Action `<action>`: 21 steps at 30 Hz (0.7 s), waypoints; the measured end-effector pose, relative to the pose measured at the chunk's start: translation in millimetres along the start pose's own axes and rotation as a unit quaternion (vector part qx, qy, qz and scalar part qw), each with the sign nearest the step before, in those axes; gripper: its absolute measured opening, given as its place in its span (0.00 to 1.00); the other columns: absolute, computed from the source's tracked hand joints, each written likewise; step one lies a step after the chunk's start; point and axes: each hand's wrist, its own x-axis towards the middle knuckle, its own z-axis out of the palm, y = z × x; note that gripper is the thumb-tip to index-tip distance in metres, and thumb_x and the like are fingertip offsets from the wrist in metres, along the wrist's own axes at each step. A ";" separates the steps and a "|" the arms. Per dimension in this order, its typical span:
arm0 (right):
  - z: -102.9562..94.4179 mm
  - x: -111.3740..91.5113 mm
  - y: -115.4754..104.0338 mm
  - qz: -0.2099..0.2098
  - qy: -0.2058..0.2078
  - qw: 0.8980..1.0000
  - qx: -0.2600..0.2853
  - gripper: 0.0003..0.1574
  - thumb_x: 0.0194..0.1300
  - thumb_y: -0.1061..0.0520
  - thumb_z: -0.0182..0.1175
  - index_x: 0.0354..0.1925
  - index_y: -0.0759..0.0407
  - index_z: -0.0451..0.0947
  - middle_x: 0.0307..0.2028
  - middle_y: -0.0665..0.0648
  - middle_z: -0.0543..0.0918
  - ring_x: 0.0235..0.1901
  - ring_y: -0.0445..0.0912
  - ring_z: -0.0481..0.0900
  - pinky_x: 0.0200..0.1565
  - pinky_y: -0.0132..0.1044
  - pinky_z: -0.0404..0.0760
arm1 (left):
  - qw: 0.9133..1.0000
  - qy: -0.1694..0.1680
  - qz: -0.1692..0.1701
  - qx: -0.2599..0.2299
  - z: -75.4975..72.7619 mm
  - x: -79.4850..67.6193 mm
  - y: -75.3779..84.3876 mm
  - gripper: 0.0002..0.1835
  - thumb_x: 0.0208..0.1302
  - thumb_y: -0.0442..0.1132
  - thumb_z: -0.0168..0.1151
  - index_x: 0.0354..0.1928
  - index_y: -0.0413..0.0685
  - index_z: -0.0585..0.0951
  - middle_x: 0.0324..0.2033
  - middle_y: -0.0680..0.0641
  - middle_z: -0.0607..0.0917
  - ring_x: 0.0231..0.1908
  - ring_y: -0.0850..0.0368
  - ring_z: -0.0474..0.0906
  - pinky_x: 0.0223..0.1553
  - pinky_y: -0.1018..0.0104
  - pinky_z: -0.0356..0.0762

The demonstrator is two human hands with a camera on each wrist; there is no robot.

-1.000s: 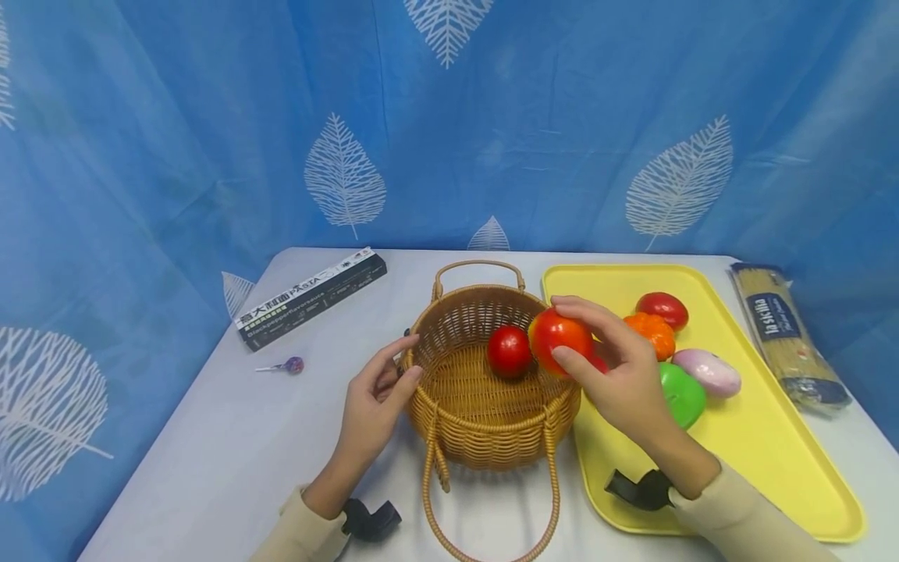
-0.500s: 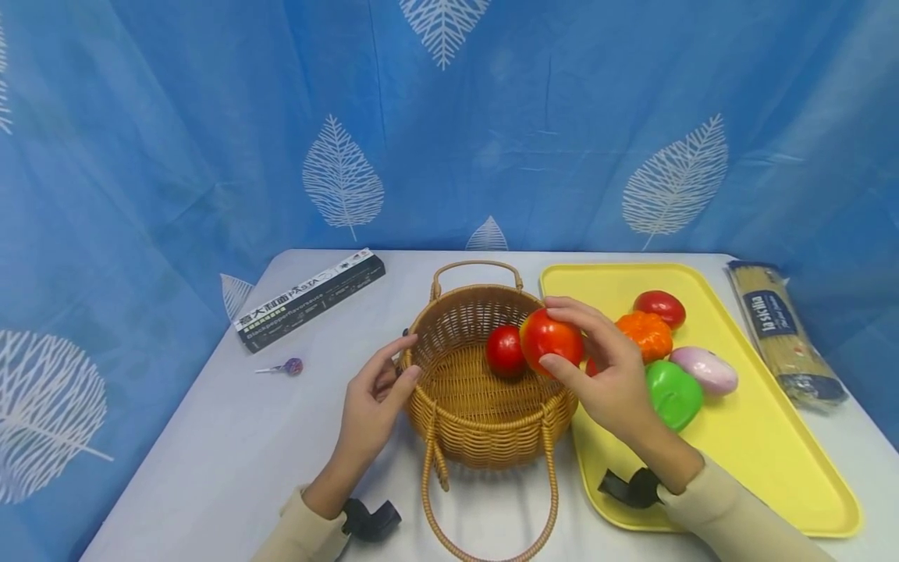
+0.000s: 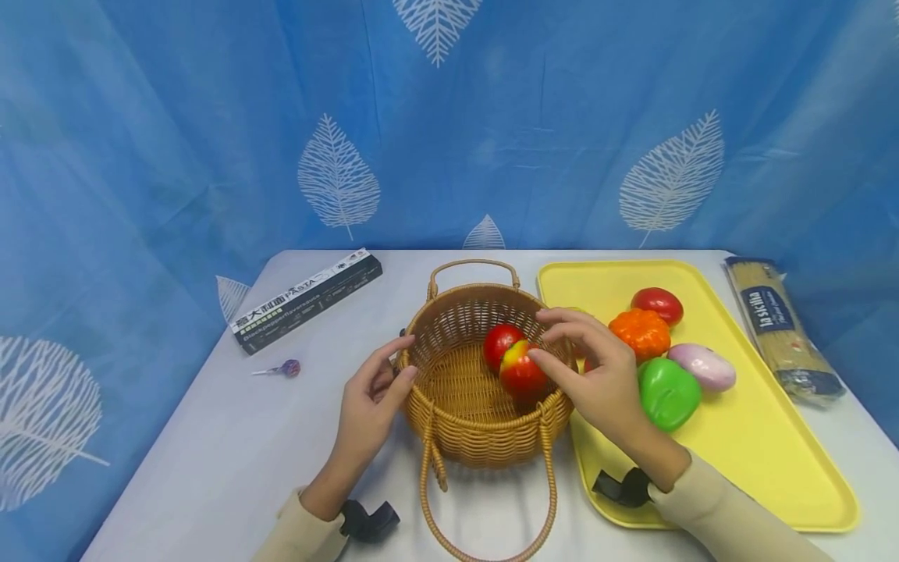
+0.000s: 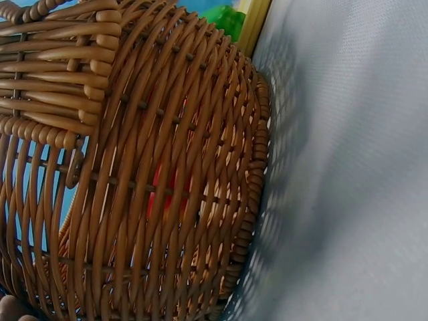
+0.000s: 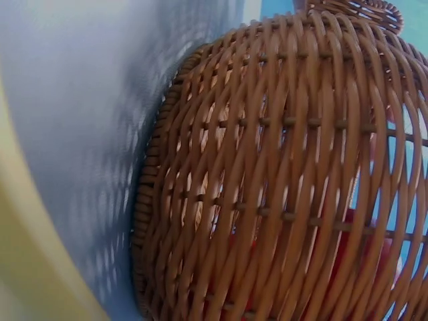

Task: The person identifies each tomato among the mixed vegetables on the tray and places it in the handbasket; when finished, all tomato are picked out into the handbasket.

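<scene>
A round wicker basket (image 3: 449, 382) stands with its handles folded outward. My left hand (image 3: 368, 402) holds the left side of its rim, thumb and index finger at the edge; the other fingers are partly hidden. Inside lie a round red fruit (image 3: 500, 343) and a red-and-yellow round fruit (image 3: 523, 375), close together; their exact kinds are unclear. Over the right rim is my right hand (image 3: 597, 375), its fingers spread and loosely bent. Its thumb tip is near the red-and-yellow fruit, but it does not grip it. In both wrist views the basket's woven wall (image 4: 167, 167) (image 5: 281, 160) fills much of the frame.
On the right, a yellow tray (image 3: 758, 468) carries a green pepper (image 3: 669, 394), an orange pumpkin-like piece (image 3: 641, 334), a red oval piece (image 3: 657, 304) and a pinkish-purple oval (image 3: 702, 367). Bagged spaghetti (image 3: 783, 332) lies beyond it. A pasta box (image 3: 309, 300) and lollipop (image 3: 284, 368) lie left.
The right hand has moved left over the basket and let go of the red-and-yellow fruit, which now lies lower, inside beside the red one. The left hand stays at the rim.
</scene>
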 end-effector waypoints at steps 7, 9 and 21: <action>-1.0 2.4 -9.0 -0.005 -0.010 1.000 0.006 0.24 0.50 0.78 0.72 0.45 0.62 0.85 0.54 0.60 0.85 0.56 0.48 0.80 0.38 0.29 0.77 | 1.000 0.000 0.000 -0.001 -0.1 0.1 -0.9 0.20 0.72 0.34 0.63 0.64 0.53 0.81 0.20 0.52 0.63 0.18 0.64 0.57 0.18 0.69 0.59; -1.6 3.9 -13.6 -0.016 -0.010 1.000 0.018 0.25 0.51 0.80 0.71 0.48 0.66 0.85 0.54 0.63 0.84 0.56 0.49 0.81 0.39 0.28 0.78 | 1.000 0.000 0.002 -0.002 -0.3 0.1 -1.3 0.20 0.72 0.34 0.63 0.64 0.53 0.80 0.20 0.52 0.63 0.18 0.64 0.57 0.18 0.69 0.59; -28.2 15.8 9.0 0.001 0.106 0.989 0.100 0.17 0.63 0.78 0.61 0.52 0.80 0.79 0.52 0.69 0.84 0.57 0.53 0.80 0.58 0.36 0.78 | 1.000 -0.003 -0.009 0.003 -1.9 -1.4 -2.5 0.20 0.73 0.35 0.64 0.64 0.55 0.81 0.21 0.48 0.61 0.19 0.64 0.55 0.20 0.71 0.56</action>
